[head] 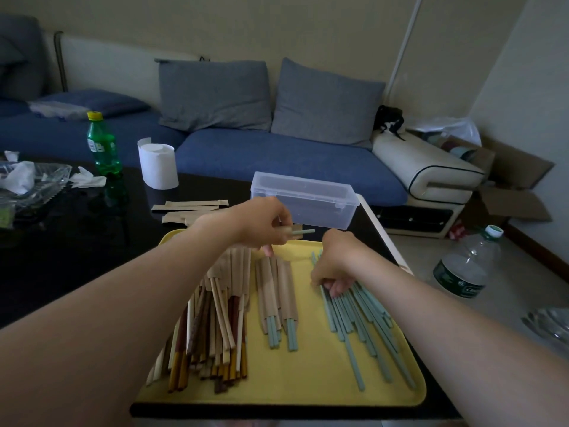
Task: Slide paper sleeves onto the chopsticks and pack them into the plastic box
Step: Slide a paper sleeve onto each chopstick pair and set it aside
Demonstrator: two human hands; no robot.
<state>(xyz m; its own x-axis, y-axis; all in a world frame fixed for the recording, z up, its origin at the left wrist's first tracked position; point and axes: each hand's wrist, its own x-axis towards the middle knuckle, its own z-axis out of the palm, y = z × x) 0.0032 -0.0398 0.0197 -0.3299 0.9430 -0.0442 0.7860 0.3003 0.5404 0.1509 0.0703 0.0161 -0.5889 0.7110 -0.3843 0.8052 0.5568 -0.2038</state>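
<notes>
**One pair in the sleeve, more under the other hand**

We see the left hand raised over the far edge of the yellow tray. Its grip is closed on a brown paper sleeve, pinched between thumb and fingers, and the end of a teal chopstick sticks out of the sleeve to the right. The right hand is down on the right side of the tray, its fingers curled into the heap of loose teal chopsticks; its grip is on a few of them, though we cannot tell how many.

In the middle of the tray lie sleeved teal pairs, side by side, their ends showing at the near end. To the left is a pile of wooden chopsticks, some with sleeves on.

The clear plastic box stands on the dark worktop just beyond the tray, behind the left hand. Empty sleeves lie on the worktop to the left of the box. Farther left stand a white paper roll and a green bottle.
</notes>
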